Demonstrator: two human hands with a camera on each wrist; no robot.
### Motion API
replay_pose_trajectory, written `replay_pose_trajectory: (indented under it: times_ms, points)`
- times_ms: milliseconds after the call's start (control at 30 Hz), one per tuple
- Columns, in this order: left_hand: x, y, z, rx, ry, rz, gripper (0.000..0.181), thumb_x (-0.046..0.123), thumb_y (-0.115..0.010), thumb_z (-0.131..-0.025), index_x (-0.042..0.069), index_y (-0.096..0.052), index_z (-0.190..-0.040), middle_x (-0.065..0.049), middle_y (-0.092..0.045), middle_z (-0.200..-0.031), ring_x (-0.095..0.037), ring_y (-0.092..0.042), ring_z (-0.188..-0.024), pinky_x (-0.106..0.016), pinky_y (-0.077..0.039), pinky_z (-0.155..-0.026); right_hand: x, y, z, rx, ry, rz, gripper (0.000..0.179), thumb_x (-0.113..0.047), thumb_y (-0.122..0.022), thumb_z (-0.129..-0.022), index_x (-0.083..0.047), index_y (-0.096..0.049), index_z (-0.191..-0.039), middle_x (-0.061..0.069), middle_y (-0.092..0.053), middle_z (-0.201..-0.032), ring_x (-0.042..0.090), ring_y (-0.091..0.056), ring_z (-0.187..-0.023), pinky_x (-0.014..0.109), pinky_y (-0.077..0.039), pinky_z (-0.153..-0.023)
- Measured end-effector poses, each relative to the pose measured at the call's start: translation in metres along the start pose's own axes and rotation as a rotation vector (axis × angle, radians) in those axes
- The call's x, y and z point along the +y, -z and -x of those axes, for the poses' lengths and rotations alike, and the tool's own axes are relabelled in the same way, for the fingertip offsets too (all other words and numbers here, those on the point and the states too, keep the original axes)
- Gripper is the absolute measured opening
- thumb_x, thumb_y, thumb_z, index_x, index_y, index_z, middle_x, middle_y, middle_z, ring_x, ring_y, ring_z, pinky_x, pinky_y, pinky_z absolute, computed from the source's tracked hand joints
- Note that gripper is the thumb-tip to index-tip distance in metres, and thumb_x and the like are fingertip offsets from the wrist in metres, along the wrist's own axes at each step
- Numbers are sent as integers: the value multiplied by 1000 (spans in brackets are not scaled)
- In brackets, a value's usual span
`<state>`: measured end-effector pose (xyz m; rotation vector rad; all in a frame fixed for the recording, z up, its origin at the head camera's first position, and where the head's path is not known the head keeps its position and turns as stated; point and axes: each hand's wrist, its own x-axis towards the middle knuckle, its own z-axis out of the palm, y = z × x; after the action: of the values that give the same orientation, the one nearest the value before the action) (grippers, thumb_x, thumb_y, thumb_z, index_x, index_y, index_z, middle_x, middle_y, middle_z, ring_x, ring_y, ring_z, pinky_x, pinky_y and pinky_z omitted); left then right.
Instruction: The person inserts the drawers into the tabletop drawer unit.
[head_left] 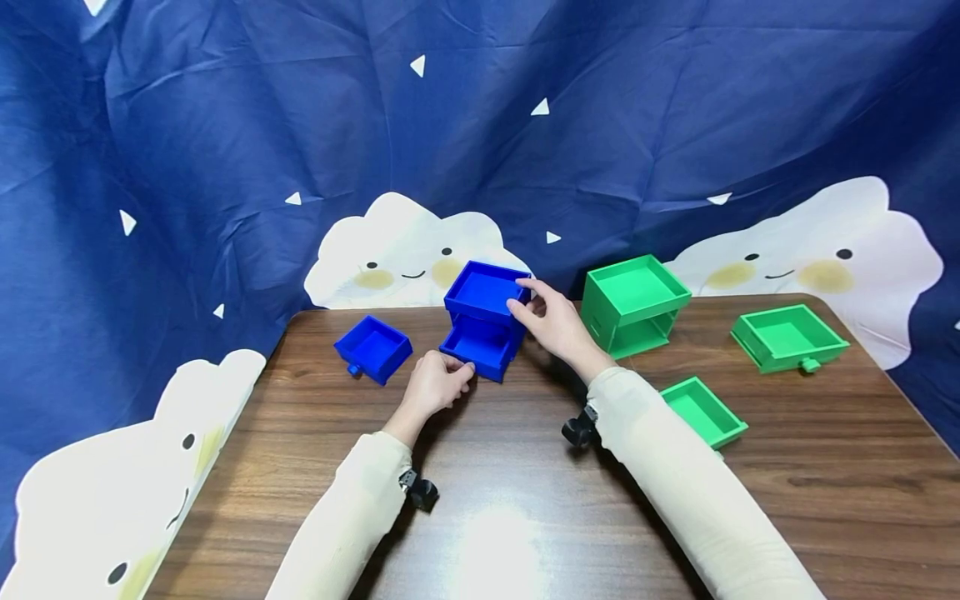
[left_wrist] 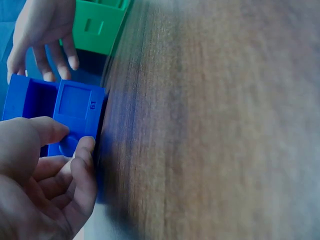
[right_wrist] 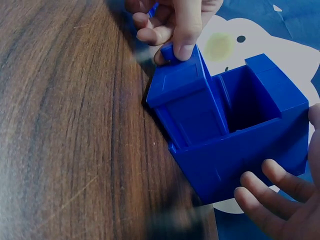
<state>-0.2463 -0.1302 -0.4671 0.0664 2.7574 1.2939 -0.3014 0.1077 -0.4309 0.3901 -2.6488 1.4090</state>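
Observation:
A blue drawer cabinet (head_left: 486,292) with a tray-like top stands near the table's back edge. One blue drawer (head_left: 482,346) sits partly inside its lower opening and sticks out at the front, slightly askew in the right wrist view. My left hand (head_left: 435,383) pinches that drawer's round knob (left_wrist: 69,146) between thumb and fingers. At the cabinet's right side is my right hand (head_left: 557,321), its fingers spread and fairly straight along the side wall (right_wrist: 240,165) and the top rim. A second blue drawer (head_left: 372,348) lies on the table to the left.
A green cabinet (head_left: 637,292) with an open front stands just right of my right hand. One green drawer (head_left: 791,333) lies at the far right; another green drawer (head_left: 701,412) lies beside my right sleeve. A blue cloud-print curtain (head_left: 480,125) hangs behind the wooden table (head_left: 510,467).

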Motion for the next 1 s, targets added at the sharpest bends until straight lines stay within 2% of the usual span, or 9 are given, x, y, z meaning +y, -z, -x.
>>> replay_pose_trajectory:
  times_ms: [300, 767, 1000]
  points:
    - [3, -2, -8, -3, 11, -8, 27, 26, -71, -101, 4, -84, -91, -6, -76, -69, -10, -61, -45, -27, -55, -45, -3, 1, 0, -16, -8, 11, 56, -36, -67, -108, -12, -55, -157, 16, -70, -107, 30, -66, -100, 39, -53, -86]
    - [6, -9, -19, -3, 35, -39, 28, 30, -70, -101, 6, -83, -92, -5, -76, -70, -10, -59, -44, -27, -54, -44, 1, 1, 1, 3, -4, 16, 54, -34, -69, -107, -11, -58, -155, 16, -73, -104, 29, -67, -95, 35, -53, -79]
    - [7, -11, -25, -6, 35, 8, 28, 27, -70, -102, 3, -80, -92, -4, -74, -69, -12, -62, -48, -29, -57, -45, 0, 1, 0, 12, 9, 10, 54, -34, -70, -106, -11, -60, -154, 17, -73, -105, 29, -68, -95, 35, -53, -79]
